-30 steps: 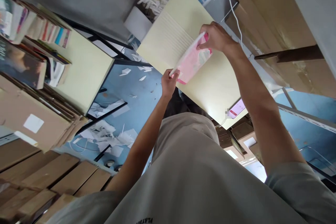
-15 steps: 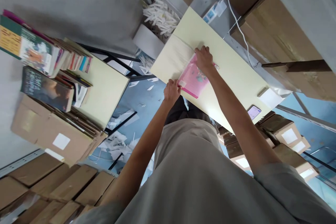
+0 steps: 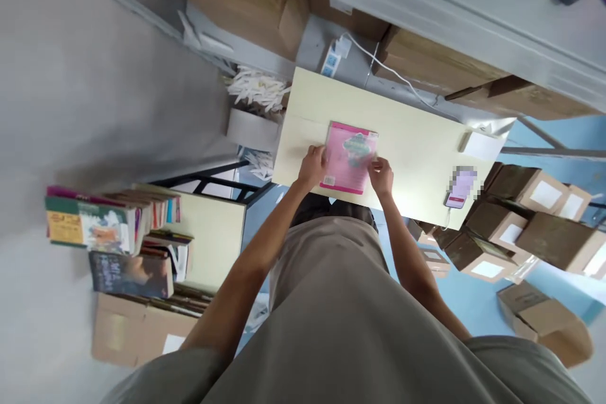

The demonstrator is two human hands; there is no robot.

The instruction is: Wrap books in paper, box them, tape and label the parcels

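Observation:
A pink book [image 3: 349, 156] in a clear wrapper lies flat on the pale yellow table [image 3: 411, 132]. My left hand [image 3: 312, 166] grips its left edge, fingers curled on the cover. My right hand [image 3: 380, 176] holds the near right corner of the book, fingers bent round the edge. Both forearms reach out from my grey shirt towards the table's near edge.
A phone [image 3: 458, 192] with a white cable lies near the table's right end, beside a white pad [image 3: 481, 146]. Stacked books [image 3: 118, 233] sit on a second table at left. Cardboard boxes [image 3: 516, 227] crowd the right; shelving with boxes [image 3: 416, 63] stands behind.
The pink book went from tilted in the air to lying flat on the table. My right hand slid from its far corner to its near right corner. The view swung round.

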